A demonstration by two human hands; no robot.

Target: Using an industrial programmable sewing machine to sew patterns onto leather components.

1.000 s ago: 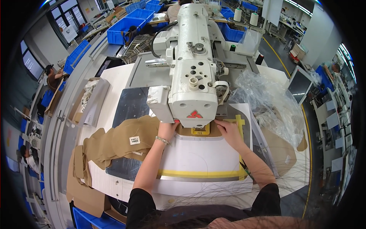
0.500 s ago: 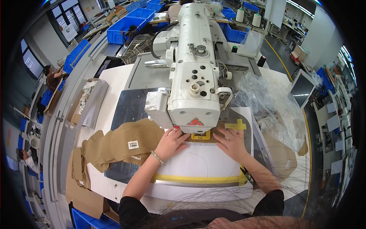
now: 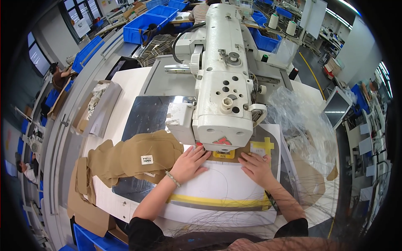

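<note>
A large white sewing machine [image 3: 224, 92] stands in front of me, its head over a white sheet [image 3: 217, 184] edged with yellow tape [image 3: 222, 202]. Under the head lies a brown fabric piece [image 3: 233, 160], mostly hidden by the machine and my fingers. My left hand [image 3: 190, 165] lies flat with fingers stretched, its tips at the fabric's left end beside the yellow plate [image 3: 223, 154] below the head. On the other side my right hand [image 3: 256, 168] rests palm down, fingers spread, its tips on the fabric's right part near a taped paper tag [image 3: 258, 149].
Stacked brown fabric pieces [image 3: 138, 157] with a white label lie to the left, by a cardboard box [image 3: 90, 213]. A long open carton [image 3: 100, 108] is farther left. Crumpled clear plastic [image 3: 301, 121] and a small screen [image 3: 337, 103] are at the right. Other people work at the far left.
The view has shifted slightly, so the machine appears farther right and lower. My right hand has drawn back a little, uncovering the paper tag. My left hand stays near the fabric's edge.
</note>
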